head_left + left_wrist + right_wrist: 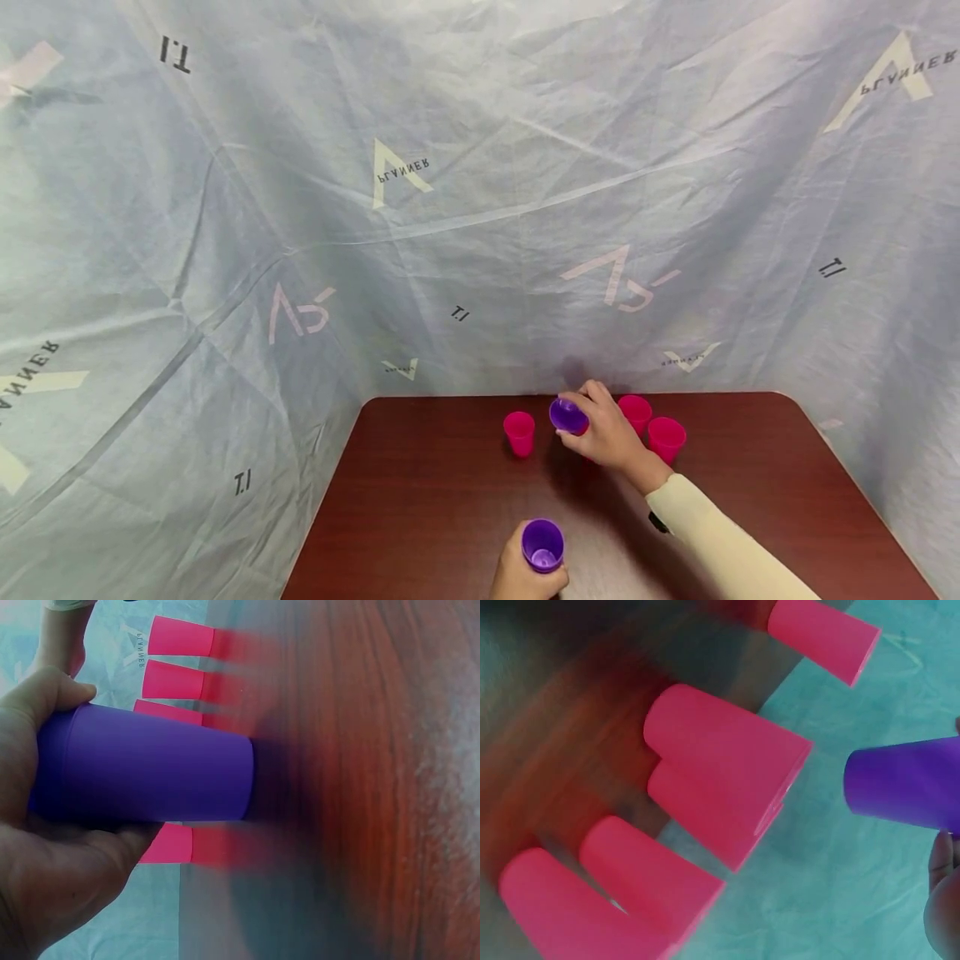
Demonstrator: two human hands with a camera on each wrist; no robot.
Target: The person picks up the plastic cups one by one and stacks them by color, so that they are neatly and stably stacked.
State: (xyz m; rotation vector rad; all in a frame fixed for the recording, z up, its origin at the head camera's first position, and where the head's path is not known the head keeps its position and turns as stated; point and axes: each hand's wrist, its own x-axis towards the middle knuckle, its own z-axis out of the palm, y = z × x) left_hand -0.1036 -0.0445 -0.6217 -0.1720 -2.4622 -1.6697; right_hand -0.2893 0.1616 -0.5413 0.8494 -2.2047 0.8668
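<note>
Head view: right grip [603, 427] pinches a purple cup [567, 416] near its rim, over the far worktop [420, 500]; left grip [514, 572] wraps a second purple cup [543, 543]. Left wrist: smooth walls, likely light, slippery plastic. Right wrist: body tapers, so rim-end hold looks best.

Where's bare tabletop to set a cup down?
Free: wood-grain tabletop left of the leftmost pink cup and left hand; also right of the rightmost pink cup and cream sleeve. Crowded: far side, around the right hand.

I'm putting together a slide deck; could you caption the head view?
Left hand and right hand hold purple cups; pink cups stand near the far edge of the table.
</note>
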